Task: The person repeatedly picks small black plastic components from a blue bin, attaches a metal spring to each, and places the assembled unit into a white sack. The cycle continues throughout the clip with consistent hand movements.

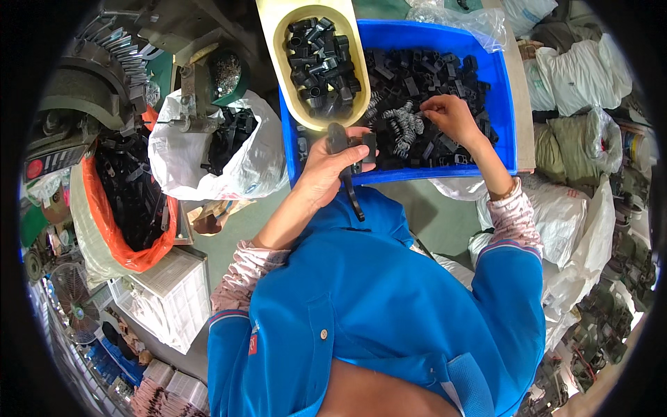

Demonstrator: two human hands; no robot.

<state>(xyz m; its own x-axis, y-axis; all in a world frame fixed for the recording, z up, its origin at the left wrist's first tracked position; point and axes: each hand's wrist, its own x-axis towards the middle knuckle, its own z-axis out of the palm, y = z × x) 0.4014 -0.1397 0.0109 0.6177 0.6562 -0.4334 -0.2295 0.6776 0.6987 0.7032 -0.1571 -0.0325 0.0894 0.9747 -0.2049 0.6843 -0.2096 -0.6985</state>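
Observation:
My left hand (325,167) is closed around a black lever-like part (351,187), whose long thin arm hangs down below my fingers and whose blocky end shows by the thumb. A heap of silver coil springs (401,131) lies in the blue bin (506,104), on top of many small black parts (445,73). Over the right side of that heap, my right hand (451,119) has thumb and fingers pinched together. Whatever is between those fingertips is too small to make out. The cream oval tub (278,59), holding short black tubular pieces (321,66), sits just beyond my left hand.
To the left stand a white sack (174,156) with black parts and an orange-lined sack (142,258) of long black parts. A machine (90,83) rises at the far left. White plastic crates (174,299) stand below it. Stuffed bags (577,76) line the right side.

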